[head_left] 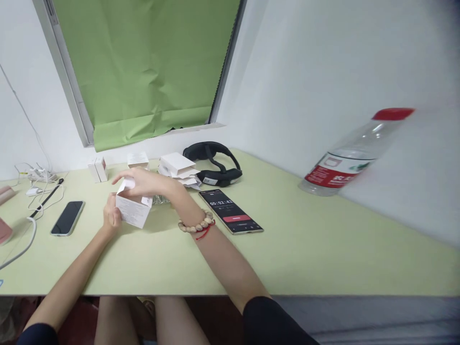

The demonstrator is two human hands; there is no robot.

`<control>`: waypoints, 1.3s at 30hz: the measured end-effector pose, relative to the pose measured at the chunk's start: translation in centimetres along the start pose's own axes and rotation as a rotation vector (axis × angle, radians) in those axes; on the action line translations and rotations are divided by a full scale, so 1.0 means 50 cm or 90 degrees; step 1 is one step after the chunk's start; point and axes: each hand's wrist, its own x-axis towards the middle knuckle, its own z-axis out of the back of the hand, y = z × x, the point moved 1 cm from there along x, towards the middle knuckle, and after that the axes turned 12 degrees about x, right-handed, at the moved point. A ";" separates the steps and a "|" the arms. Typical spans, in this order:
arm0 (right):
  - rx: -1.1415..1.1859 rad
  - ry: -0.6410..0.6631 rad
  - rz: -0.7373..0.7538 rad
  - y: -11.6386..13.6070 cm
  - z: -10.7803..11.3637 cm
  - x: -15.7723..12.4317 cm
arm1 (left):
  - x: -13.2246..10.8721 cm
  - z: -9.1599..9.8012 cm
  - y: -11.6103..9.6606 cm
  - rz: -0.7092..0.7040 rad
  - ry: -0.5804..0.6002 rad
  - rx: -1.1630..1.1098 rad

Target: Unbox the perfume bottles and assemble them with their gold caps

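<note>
A small white carton box (pixel 132 209) with printed text stands on the pale green table (pixel 305 249), its top flap up. My left hand (pixel 110 216) grips the box's left side. My right hand (pixel 143 183) reaches over the top, fingers pinched on the open flap. On that wrist I wear a bead bracelet (pixel 196 224) with a red string.
A dark phone (pixel 67 217) lies to the left, and a phone showing a timer (pixel 230 211) to the right. Behind are small white boxes (pixel 178 165), a black headset (pixel 215 165), white cables (pixel 36 187) and a red-capped water bottle (pixel 354 155) at the right.
</note>
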 end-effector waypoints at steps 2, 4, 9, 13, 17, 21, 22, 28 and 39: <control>-0.056 -0.060 -0.008 -0.010 0.009 0.001 | 0.008 0.003 -0.010 -0.056 -0.015 0.029; -0.095 -0.149 -0.026 -0.023 0.027 -0.003 | 0.019 0.007 -0.016 -0.026 -0.068 0.010; 0.027 -0.382 0.045 -0.053 0.084 -0.013 | 0.044 0.003 -0.009 0.309 -0.164 -0.210; 0.217 -0.615 0.103 -0.118 0.110 0.004 | 0.043 -0.012 0.001 0.535 -0.128 -0.292; 0.509 -0.703 -0.038 -0.218 0.102 0.043 | 0.037 -0.025 0.006 0.580 -0.056 -0.297; 0.706 -0.647 -0.098 -0.260 0.090 0.070 | 0.035 -0.028 0.007 0.564 -0.013 -0.304; 0.737 -0.646 -0.089 -0.260 0.089 0.072 | 0.035 -0.028 0.006 0.562 -0.010 -0.303; 0.747 -0.640 -0.167 -0.237 0.077 0.056 | 0.035 -0.027 -0.009 0.569 -0.026 -0.305; 0.682 -0.588 -0.081 -0.257 0.053 0.066 | 0.035 -0.023 -0.025 0.586 -0.025 -0.305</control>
